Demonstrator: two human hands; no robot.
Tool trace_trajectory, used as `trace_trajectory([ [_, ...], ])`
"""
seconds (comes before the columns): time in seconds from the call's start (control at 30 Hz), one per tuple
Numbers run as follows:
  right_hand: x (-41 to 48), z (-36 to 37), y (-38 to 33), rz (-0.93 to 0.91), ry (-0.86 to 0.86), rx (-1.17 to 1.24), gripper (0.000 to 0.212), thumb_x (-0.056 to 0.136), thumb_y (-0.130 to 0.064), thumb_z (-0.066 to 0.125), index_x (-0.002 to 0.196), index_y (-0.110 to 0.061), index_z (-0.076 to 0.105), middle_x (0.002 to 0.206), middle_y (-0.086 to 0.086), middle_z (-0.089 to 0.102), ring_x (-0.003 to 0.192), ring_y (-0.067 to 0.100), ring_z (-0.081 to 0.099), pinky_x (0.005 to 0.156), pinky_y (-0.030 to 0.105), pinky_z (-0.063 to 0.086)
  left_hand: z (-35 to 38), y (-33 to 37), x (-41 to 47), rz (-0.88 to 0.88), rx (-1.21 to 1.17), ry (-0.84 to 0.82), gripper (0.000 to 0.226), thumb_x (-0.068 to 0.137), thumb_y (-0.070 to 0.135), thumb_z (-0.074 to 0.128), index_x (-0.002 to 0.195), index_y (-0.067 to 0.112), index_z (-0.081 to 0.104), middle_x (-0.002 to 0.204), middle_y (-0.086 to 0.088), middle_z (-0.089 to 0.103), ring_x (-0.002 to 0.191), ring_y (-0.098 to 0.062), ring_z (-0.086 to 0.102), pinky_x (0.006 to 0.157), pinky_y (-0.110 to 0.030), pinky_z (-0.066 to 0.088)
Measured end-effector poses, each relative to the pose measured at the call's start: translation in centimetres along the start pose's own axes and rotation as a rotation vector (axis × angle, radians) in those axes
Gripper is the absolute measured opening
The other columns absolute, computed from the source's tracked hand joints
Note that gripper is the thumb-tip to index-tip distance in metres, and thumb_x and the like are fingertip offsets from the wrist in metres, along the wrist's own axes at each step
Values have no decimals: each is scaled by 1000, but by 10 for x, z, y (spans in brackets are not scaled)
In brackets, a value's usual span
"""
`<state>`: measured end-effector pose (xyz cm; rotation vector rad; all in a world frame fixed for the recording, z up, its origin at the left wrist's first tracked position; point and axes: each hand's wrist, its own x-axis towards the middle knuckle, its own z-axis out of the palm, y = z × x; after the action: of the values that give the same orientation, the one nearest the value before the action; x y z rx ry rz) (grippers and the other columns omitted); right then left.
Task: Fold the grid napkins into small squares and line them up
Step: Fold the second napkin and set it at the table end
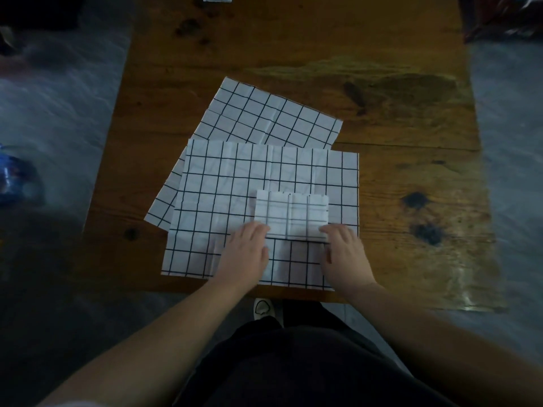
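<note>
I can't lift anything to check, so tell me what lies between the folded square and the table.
In the head view, the folded square sits on an unfolded napkin, which lies between it and the table. Whether the angled napkin reaches under there is hidden.

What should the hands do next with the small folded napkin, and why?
Probably lift the folded napkin off the flat napkin and set it aside on bare table. Both hands, left and right, touch its near edge, and it lies on unfolded napkins.
</note>
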<state>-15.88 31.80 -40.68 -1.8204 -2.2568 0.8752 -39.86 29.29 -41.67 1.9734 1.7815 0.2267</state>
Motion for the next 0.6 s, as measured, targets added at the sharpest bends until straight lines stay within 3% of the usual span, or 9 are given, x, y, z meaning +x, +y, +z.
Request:
trace_trajectory([
  [0.1, -6, 17, -6, -193, -173, -227, 63, 95, -22, 47, 156, -16, 34, 164, 5, 31, 154, 23, 20, 127, 46, 12, 14, 10, -7, 172, 121, -104, 53, 105, 27, 42, 155, 14, 33, 162, -3, 32, 153, -20, 18, 126, -38, 4],
  [0.17, -7, 27, -13, -212, -253, -326, 69, 96, -36, 23, 161, -16, 13, 169, 4, 10, 156, 21, -1, 126, 44, -3, 21, 15, -7, 187, 217, -159, 59, 106, 31, 34, 160, 13, 18, 168, -4, 15, 156, -19, 3, 123, -37, -8],
  [0.27, -7, 38, -19, -182, -294, -391, 68, 92, -44, -1, 156, -21, -10, 168, -1, -11, 153, 17, -18, 125, 43, -11, 25, 17, -5, 174, 304, -206, 63, 106, 37, 28, 161, 13, 8, 169, -4, 2, 155, -18, -7, 121, -36, -19],
  [0.47, -9, 41, -17, -123, -313, -418, 74, 91, -49, -6, 159, -21, -9, 167, -2, -13, 153, 14, -18, 125, 44, -8, 25, 6, -5, 169, 326, -270, 64, 107, 45, 20, 161, 19, -2, 169, -1, -5, 154, -16, -12, 123, -38, -13],
  [0.6, -19, 36, -8, -47, -266, -407, 69, 98, -44, 4, 161, -18, -4, 169, 0, -10, 154, 14, -14, 126, 41, -7, 19, -8, -9, 105, 339, -274, 63, 107, 48, 16, 159, 22, -9, 166, 1, -12, 153, -15, -16, 125, -41, -8],
])
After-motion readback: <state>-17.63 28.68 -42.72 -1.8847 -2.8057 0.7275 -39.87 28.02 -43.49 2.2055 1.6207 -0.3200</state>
